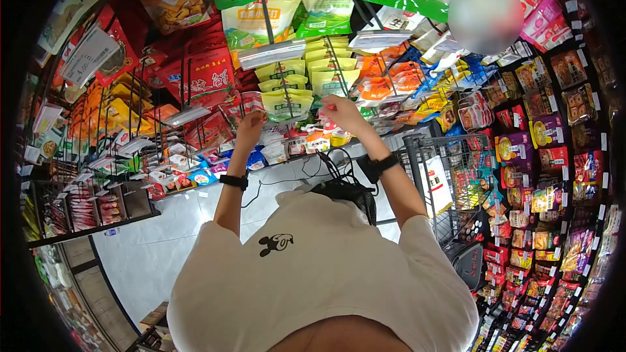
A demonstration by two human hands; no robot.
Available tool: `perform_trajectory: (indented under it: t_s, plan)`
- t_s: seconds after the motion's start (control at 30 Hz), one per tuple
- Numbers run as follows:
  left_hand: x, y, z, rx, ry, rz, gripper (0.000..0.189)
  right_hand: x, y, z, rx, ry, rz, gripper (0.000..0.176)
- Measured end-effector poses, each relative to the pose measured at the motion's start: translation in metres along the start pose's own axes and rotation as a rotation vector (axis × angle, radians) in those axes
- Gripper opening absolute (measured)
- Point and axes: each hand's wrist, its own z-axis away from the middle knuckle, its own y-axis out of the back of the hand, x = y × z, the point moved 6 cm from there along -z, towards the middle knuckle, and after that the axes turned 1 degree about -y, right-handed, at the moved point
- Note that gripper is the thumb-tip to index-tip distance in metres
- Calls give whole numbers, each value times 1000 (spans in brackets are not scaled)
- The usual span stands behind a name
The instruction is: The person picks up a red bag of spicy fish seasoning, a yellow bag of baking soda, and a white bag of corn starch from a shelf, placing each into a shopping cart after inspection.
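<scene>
Both my arms reach forward to a rack of hanging snack packets. My left hand (pixel 250 130) is closed, its fingers curled in front of red packets, just left of a light green packet (pixel 287 105); whatever it may hold is too small to make out. To the right, my right hand (pixel 343 115) has its fingers bent together at the lower edge of another yellow-green packet (pixel 334 82), near small pink packaging. What is between those fingers cannot be made out. Metal hooks with price tags (pixel 272 53) stick out above both hands.
A black wire cart (pixel 456 156) with a white and yellow bag (pixel 437 182) stands at my right. Shelves of packets (pixel 548 199) line the right side. A black bag (pixel 345 192) hangs at my front. Lower trays (pixel 85 208) jut out at left.
</scene>
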Motion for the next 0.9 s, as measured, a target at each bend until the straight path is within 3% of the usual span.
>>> perform_trajectory:
  t_s: [0.07,0.2,0.27,0.4,0.53,0.63,0.9]
  plan:
    - [-9,-13,-5,61,-117,-68,30,18,-22,-20,44,-19,138,30]
    - [-35,-35,-15,44,-50,-188,42,66,-82,-41,-232,-223,177,26]
    - [-42,-42,-18,73,-144,-188,45,82,-102,-35,-347,-370,162,27]
    - [-28,-42,-18,123,-138,-98,51,101,-107,-38,-79,-210,118,45]
    - [-44,-44,-35,115,-218,11,50,93,-91,-40,-21,-305,76,46]
    - [-42,-40,-42,122,-201,-232,46,92,-85,-41,52,-298,118,43]
    - [-13,-31,-44,33,3,-218,41,107,-98,-56,-3,-220,166,38]
